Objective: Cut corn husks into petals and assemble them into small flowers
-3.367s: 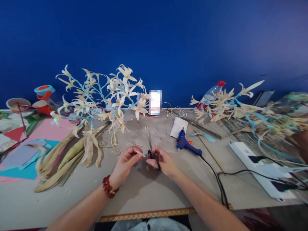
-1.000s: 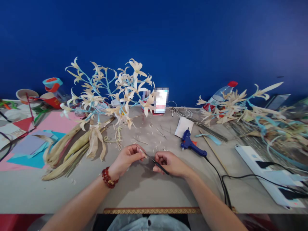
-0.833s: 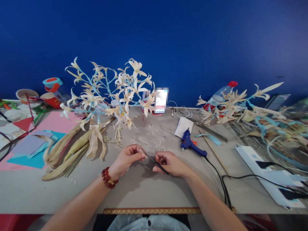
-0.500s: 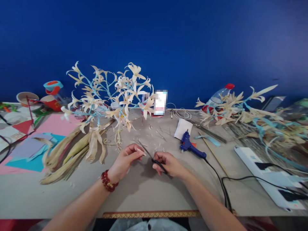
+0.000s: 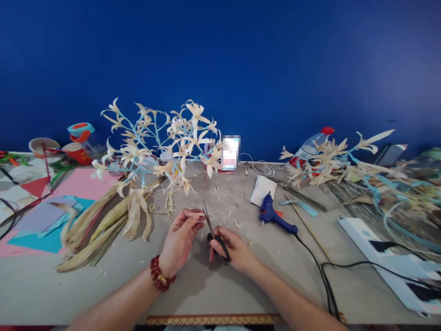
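My left hand [image 5: 184, 230], with a red bead bracelet at its wrist, pinches a small pale piece of corn husk [image 5: 197, 214] between thumb and fingers. Black-handled scissors [image 5: 222, 248] are in my right hand [image 5: 232, 248], their fingers through the loops. The blades point up and away, beside the left fingertips and close to the husk piece. Whether the blades touch it I cannot tell. Thin pale trimmings lie on the table around both hands. Behind them stand pale husk flowers [image 5: 138, 145] on light-blue stems.
A blue glue gun [image 5: 277, 218] rests at right on a white pad [image 5: 262, 189], its cable running forward. Further right lie a white power strip [image 5: 375, 257] and more husk flowers [image 5: 330, 156]. Dried husks [image 5: 99, 220] and coloured paper [image 5: 37, 234] cover the left. A lit phone [image 5: 230, 153] stands at the back.
The scissors have turned more upright, and my right hand has moved slightly left and nearer to me. The blades are now closer to my left fingertips. The whole view has shifted down a little.
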`<state>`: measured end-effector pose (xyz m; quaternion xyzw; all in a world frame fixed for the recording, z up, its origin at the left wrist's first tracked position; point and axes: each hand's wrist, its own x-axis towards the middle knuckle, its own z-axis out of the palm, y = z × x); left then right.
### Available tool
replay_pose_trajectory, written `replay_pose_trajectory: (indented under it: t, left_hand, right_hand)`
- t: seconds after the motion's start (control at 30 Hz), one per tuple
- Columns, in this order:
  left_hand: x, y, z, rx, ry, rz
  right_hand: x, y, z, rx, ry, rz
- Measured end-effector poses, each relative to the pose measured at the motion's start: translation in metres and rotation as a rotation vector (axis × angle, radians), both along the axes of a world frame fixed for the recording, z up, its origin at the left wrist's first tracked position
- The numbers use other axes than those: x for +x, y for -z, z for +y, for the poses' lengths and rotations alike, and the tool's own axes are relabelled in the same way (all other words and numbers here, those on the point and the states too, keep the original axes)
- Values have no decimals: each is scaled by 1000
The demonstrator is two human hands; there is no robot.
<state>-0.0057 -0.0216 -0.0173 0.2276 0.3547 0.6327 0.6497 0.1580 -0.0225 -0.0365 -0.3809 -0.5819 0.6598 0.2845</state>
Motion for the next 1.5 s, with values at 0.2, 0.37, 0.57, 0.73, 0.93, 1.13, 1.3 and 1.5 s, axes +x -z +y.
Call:
replay_pose_trajectory:
  t: [0.2, 0.37, 0.57, 0.73, 0.93, 1.13, 1.3, 1.5]
  left_hand:
    - [4, 0, -2, 4, -19, -33]
    - [6, 2, -3, -5, -17, -37]
    - [6, 4, -2, -20, 9, -68]
    - [6, 6, 0, -37, 19, -113]
    - [4, 2, 0, -62, -3, -79]
    - [4, 0, -1, -51, -11, -59]
    - [4, 2, 0, -23, -4, -68]
    - [6, 1, -1, -37, -11, -34]
  right_hand:
    - [-5, 1, -4, 3, 34, 19]
    - [-8, 2, -5, -4, 54, 4]
    - [-10, 1, -4, -27, 54, -10]
    - [-11, 5, -4, -38, 82, -2]
    - [-4, 3, 1, -26, 175, -58]
    - [-2, -4, -1, -19, 96, -30]
    - [-3, -2, -3, -24, 68, -9]
    - [-4, -3, -3, -18, 86, -22]
